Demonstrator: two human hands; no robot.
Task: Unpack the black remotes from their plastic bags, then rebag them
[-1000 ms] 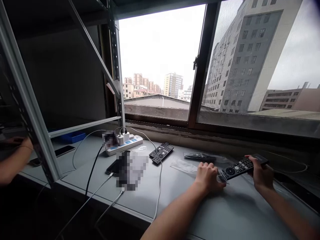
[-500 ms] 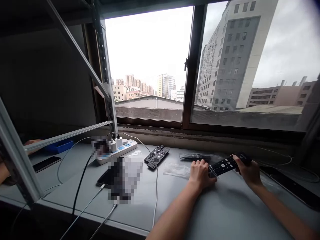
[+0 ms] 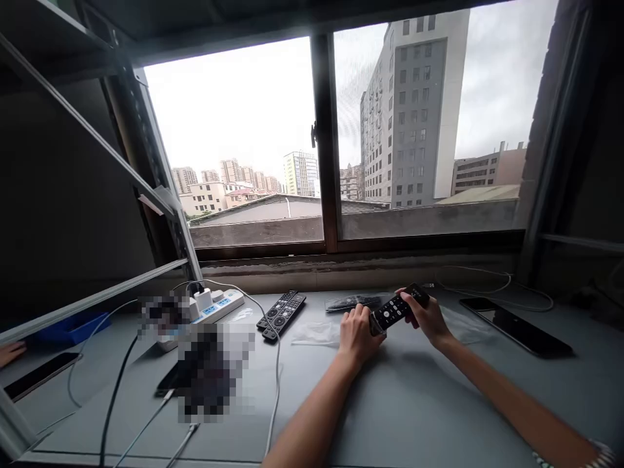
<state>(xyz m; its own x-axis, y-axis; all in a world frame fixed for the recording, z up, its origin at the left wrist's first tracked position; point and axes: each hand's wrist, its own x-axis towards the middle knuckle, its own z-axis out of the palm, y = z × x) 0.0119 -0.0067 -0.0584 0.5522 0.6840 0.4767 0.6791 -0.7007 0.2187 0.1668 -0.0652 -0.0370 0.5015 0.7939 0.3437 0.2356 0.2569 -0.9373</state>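
A black remote control (image 3: 394, 311) with pale buttons is held tilted above the grey table, between my two hands. My right hand (image 3: 429, 320) is closed around its upper end, thumb on the front face. At the lower end, my left hand (image 3: 358, 333) is closed on a clear plastic sleeve (image 3: 376, 325) that covers that end; the fingers partly hide it. Just behind my left hand lies a dark remote in clear plastic (image 3: 351, 303). A crumpled clear bag (image 3: 316, 334) rests left of that hand. Two black remotes (image 3: 283, 316) lie side by side farther left.
A white power strip (image 3: 219, 309) with plugs stands at the back left, its cables crossing the table. A large dark phone (image 3: 517, 327) lies right, near another clear bag (image 3: 465, 326). Beyond the metal shelf post, another person's hand (image 3: 10, 353) is near a blue tray (image 3: 73, 329).
The view has shifted right, so the table items appear farther left. Both hands keep hold of the remote and its sleeve, and the hands appear closer together.
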